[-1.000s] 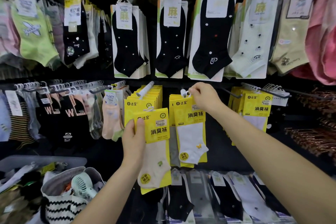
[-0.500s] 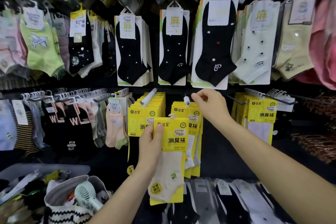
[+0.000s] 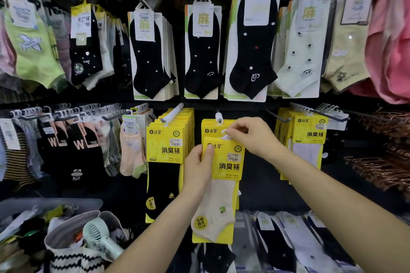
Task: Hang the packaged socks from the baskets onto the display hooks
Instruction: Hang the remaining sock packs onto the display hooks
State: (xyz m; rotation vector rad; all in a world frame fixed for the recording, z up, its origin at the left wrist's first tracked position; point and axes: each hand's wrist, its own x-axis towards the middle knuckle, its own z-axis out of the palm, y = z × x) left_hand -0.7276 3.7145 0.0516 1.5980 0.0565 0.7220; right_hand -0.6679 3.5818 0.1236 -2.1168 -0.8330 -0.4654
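My left hand (image 3: 198, 167) grips yellow-carded cream sock pack (image 3: 228, 167) by its left edge; right hand (image 3: 251, 137) pinches its white plastic hanger (image 3: 224, 134) below white-tipped display hook (image 3: 218, 117).

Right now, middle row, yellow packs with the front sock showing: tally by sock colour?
Black sock: 1
Cream sock: 1, in the yellow pack held by the left hand and right hand
White sock: 1
Total: 3
The middle stack has its front sock hidden.
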